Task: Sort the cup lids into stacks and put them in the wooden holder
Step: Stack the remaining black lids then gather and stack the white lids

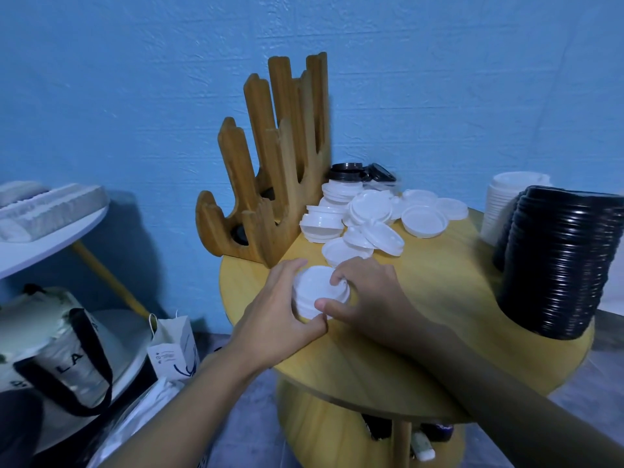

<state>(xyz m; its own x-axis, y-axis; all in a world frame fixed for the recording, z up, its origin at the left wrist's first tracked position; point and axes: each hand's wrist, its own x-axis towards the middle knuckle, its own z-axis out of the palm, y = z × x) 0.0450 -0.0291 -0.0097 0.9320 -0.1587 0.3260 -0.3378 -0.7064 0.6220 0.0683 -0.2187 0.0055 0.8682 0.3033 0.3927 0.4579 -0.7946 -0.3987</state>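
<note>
While curled, hands rnd lid stack

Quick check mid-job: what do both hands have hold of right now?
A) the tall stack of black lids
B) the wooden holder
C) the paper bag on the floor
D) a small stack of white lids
D: the left hand and the right hand both curl round the small stack of white lids on the yellow table, just in front of the wooden holder.
</note>
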